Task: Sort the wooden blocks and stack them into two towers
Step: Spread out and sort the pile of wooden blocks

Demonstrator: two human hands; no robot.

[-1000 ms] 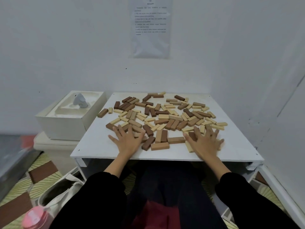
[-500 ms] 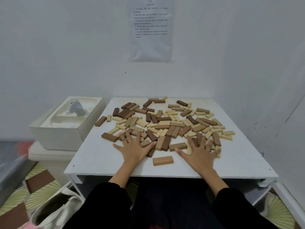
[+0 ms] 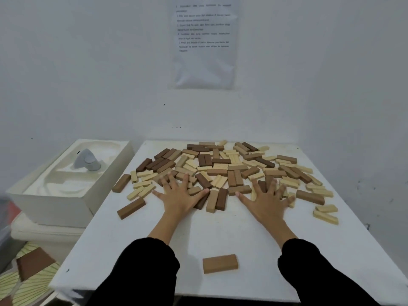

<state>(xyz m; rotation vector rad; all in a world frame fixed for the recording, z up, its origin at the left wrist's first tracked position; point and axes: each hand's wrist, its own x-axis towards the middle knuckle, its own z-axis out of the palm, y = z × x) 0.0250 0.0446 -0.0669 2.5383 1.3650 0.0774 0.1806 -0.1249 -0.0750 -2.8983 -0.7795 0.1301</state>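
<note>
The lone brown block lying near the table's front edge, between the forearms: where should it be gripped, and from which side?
Pinch the lone brown block across its two long sides, near mid-length, coming from above. It lies flat, broad face up, its length running roughly left to right, with bare table all round, so nothing should block fingers or thumb.

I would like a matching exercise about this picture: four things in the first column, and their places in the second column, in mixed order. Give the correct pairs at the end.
Column 1
1. left hand
2. single brown block
3. printed sheet
4. white box

Column 2
A. on the wall
B. beside the table, on its left
C. spread flat on the pile of wooden blocks
D. alone near the table's front edge

Pairs: 1-C, 2-D, 3-A, 4-B
</note>
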